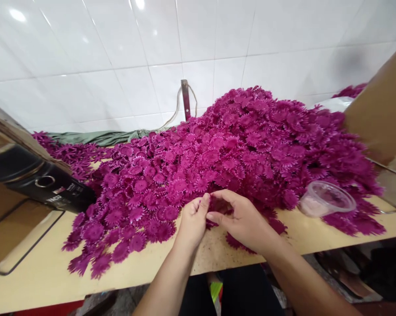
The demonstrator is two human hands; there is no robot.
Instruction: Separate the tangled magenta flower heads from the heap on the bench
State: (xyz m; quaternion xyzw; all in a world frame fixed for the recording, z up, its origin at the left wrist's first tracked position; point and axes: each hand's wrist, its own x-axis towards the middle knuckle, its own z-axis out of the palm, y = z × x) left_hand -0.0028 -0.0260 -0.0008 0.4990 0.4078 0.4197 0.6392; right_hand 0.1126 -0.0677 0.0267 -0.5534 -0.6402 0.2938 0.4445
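My left hand is closed, its thumb pressed against curled fingers just above the table's front part. A trace of purple shows at its thumb tip, but what it pinches is too small and covered to make out. Close against it, my right hand is curved, with its thumb and index finger apart. That index fingertip reaches the left thumb tip. Right behind both hands rises a big heap of purple artificial flower heads with fringed petals. A few loose ones lie below my right hand.
A clear plastic tub with pale contents stands tilted at the right. On the left leans a black cylinder against cardboard. A cardboard box stands right. Behind are green cloth, a metal bracket and a tiled wall.
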